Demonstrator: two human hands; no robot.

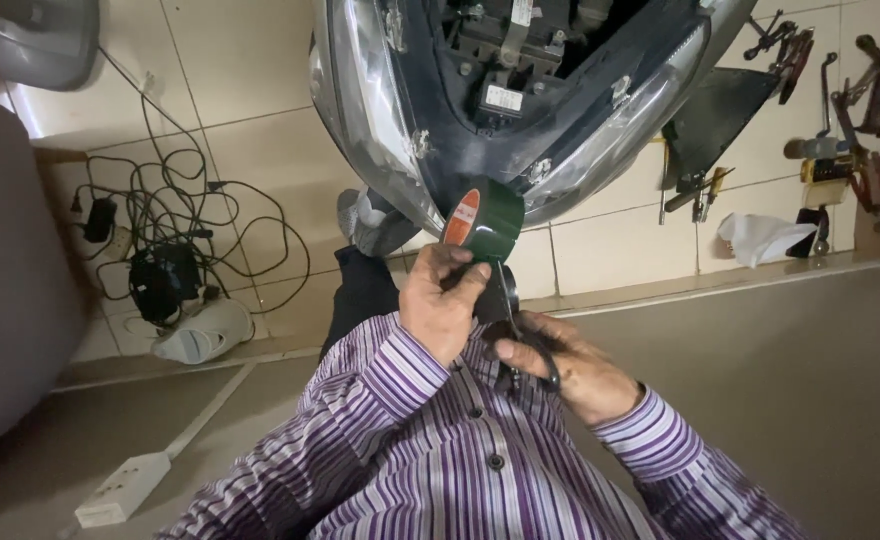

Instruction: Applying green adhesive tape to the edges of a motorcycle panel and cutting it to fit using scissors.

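So the roll of dark green tape was up in front of the person's chest, just under the nose of the scooter front panel; the left hand had it pinched from below, fingers curled shut around the lower edge, probably to keep the roll steady while a strip got pulled down; the right hand sat just beneath and to the side, closed around a pair of black-handled scissors with the blades pointing up toward the tape; can't really tell if the blades were already on the strip, too dark there. Striped purple shirt sleeves on both arms. Further out: a tangle of black cables on the tiled floor, a white power strip near the left, and a bunch of hand tools spread along the tiles on the right, within easy reach I guess.
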